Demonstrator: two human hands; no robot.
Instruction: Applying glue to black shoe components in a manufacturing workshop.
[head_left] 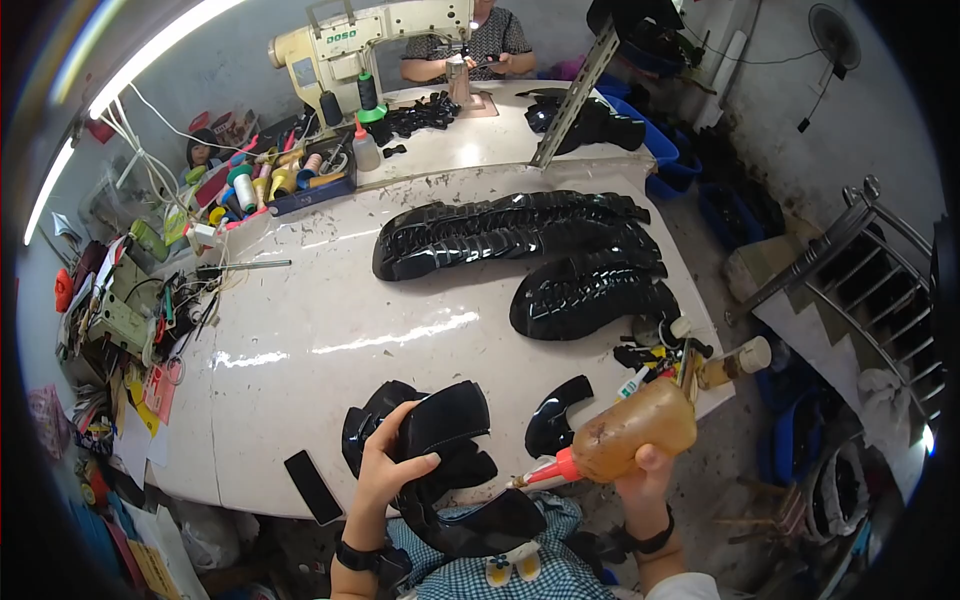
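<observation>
In my left hand (pixel 385 462) are glossy black shoe uppers (pixel 445 415), pinched between thumb and fingers at the table's near edge. One curved black upper (pixel 490 528) hangs lower, over my checked apron (pixel 540 555). My right hand (pixel 643 485) is wrapped round a squeeze bottle (pixel 640 425) of amber glue, tipped sideways. Its red nozzle (pixel 545 472) points left, close to the edge of the lower upper; whether the tip touches I cannot tell. A single curved black piece (pixel 545 430) lies on the table just beyond the nozzle.
Long rows of overlapped black uppers (pixel 510 235) and a shorter stack (pixel 590 295) lie across the table. A phone (pixel 313 487) is at the near left. Behind stand a sewing machine (pixel 375 40) and a seated person (pixel 515 45). Tools clutter the left; a jar (pixel 735 362) stands right.
</observation>
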